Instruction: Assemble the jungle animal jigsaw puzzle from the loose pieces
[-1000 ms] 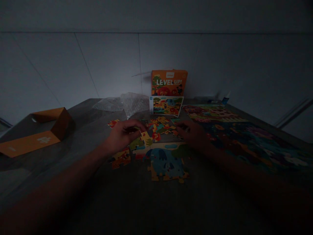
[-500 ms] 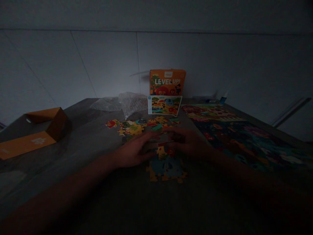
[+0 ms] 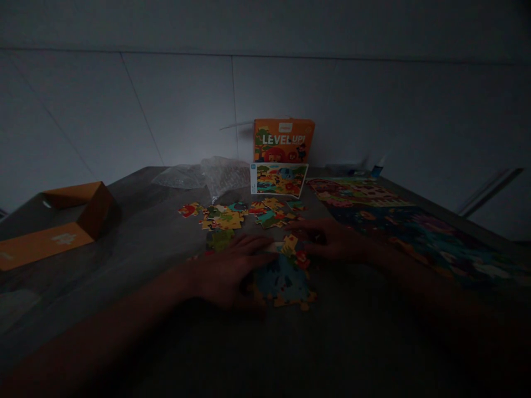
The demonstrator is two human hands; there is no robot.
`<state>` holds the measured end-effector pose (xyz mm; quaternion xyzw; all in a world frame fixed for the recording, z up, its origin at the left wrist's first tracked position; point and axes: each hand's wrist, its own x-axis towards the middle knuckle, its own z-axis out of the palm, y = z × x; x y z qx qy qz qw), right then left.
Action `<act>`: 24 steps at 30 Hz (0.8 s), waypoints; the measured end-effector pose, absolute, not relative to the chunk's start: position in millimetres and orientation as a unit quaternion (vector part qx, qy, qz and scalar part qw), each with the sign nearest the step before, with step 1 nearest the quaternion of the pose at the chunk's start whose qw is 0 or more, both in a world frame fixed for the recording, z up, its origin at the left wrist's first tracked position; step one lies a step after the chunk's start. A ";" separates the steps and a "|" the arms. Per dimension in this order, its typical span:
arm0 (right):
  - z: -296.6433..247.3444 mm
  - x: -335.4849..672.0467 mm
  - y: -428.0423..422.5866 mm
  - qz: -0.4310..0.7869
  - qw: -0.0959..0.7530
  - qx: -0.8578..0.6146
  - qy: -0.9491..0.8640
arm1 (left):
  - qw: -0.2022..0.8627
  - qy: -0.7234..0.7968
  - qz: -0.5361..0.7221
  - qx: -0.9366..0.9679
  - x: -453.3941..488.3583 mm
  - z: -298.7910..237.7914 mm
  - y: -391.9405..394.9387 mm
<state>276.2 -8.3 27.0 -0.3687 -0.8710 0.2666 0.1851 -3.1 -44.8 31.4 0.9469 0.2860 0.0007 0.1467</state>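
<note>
- Centre of the frame: the left hand (image 3: 226,271) lies flat, grip spread, on the joined puzzle section (image 3: 284,282) on the worktop (image 3: 157,243), likely to steady it.
- The right hand (image 3: 338,242) reaches a small piece (image 3: 290,243) at that section's top edge; its grip is too dark to tell.
- Loose pieces (image 3: 228,216) lie just above.

Around you on the dim grey table (image 3: 141,221)

Straight ahead of you an orange box (image 3: 284,140) lettered LEVEL UP! stands upright against the pale wall (image 3: 166,105), and a picture card (image 3: 279,179) leans at its foot. Just left of the card lies crumpled clear plastic wrap (image 3: 215,172). Far to your left sits an open orange box tray (image 3: 58,221), well apart from the rest. Along your right lie two finished puzzles, a lighter far one (image 3: 360,192) and a darker near one (image 3: 427,240).
</note>
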 end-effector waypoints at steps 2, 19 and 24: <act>30.1 278.2 -7.3 0.276 0.163 -0.367 -0.873 | 0.137 0.284 0.012 0.949 -2.8 32.0 -44.7; 57.4 277.9 -23.8 0.430 -0.009 -0.442 -0.787 | 0.104 0.285 0.040 0.952 -9.4 25.8 -32.6; 54.8 282.0 -25.0 0.444 -0.066 -0.472 -0.759 | 0.104 0.281 0.051 0.953 -12.2 23.2 -32.2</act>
